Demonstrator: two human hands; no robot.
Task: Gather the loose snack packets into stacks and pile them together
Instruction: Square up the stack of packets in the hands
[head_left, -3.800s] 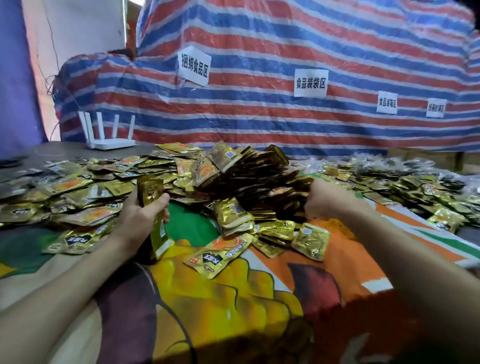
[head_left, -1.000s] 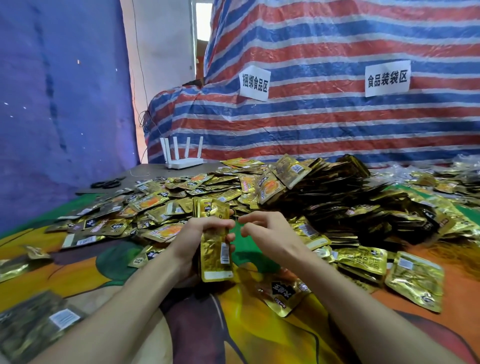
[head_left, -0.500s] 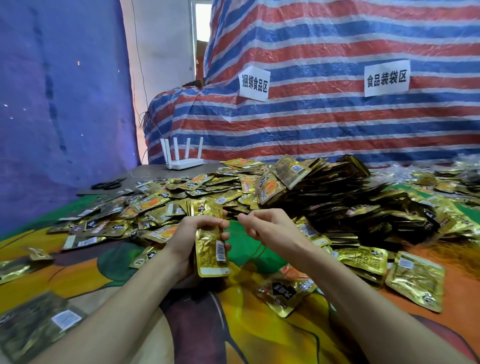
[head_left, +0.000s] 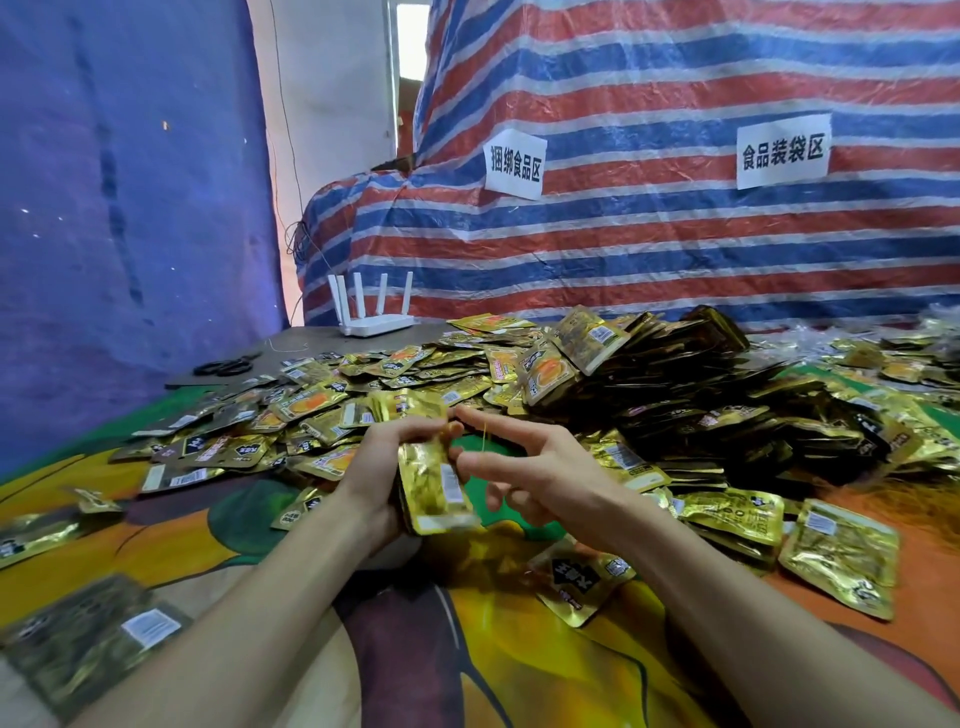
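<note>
Our left hand (head_left: 379, 480) grips an upright stack of gold snack packets (head_left: 432, 486). Our right hand (head_left: 530, 478) is spread, a thin yellow band (head_left: 484, 434) (probably elastic) stretched between forefinger and thumb. If the band slips off, the stack may spill among the loose packets (head_left: 311, 405) on the table.

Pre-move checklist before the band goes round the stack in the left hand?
1. Left hand grips the stack of packets upright: ok.
2. Thin yellow band stretched across fingers of the right hand: ok.
3. Band opening wide enough for the stack: cannot tell.
4. Packet edges squared in the stack: cannot tell, blurred.
5. Band round the stack: not ok, it sits beside the stack's upper end.
6. Big pile of stacks in view to the right for drop-off: ok.
</note>
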